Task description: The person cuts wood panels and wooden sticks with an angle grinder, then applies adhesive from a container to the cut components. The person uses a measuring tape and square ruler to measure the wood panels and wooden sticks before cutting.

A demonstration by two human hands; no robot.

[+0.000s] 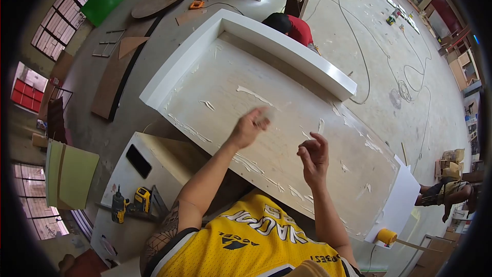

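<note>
A large pale board (353, 184) with raised white sides lies before me, streaked with white paste (251, 164) along its near edge and in scattered patches. My left hand (249, 129) is over the middle of the board, its fingers closed. Something pale and blurred by motion shows at its fingertips; I cannot make out what it is. To the right, my right hand (314, 159) is raised over the board with fingers bent and thumb apart, nothing visible in it.
A stand at the lower left bears a phone (138, 161), a black drill (119, 205) and a yellow-black power tool (143, 199). A yellow tub (387, 236) is at the board's right corner. Beyond the far side crouches a person in red (300, 30). Cables (366, 61) cross the floor.
</note>
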